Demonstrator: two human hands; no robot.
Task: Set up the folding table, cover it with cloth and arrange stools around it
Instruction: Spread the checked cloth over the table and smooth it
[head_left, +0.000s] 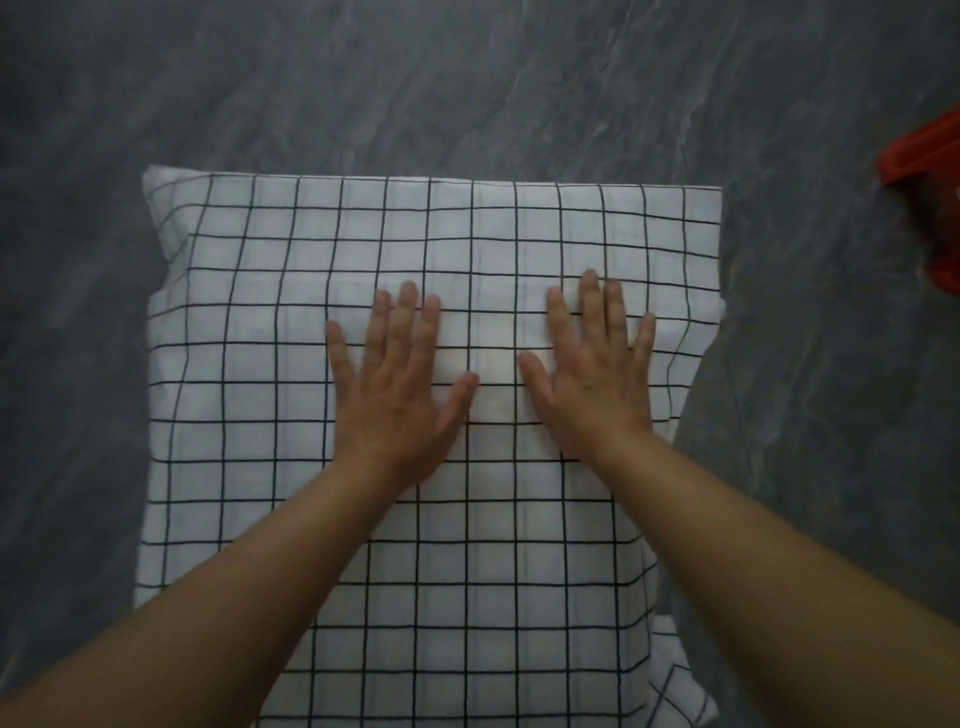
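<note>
A white cloth (270, 291) with a black grid pattern covers the whole top of the folding table and hangs over its edges; the table itself is hidden beneath it. My left hand (397, 387) lies flat on the cloth near the middle, palm down with fingers spread. My right hand (592, 374) lies flat beside it, a little to the right, also palm down with fingers apart. Neither hand holds anything. The cloth's near right corner (675, 686) droops below the table edge.
Dark grey marbled floor (467, 78) surrounds the table on all sides. A red object (930, 171), partly cut off by the frame, sits on the floor at the far right.
</note>
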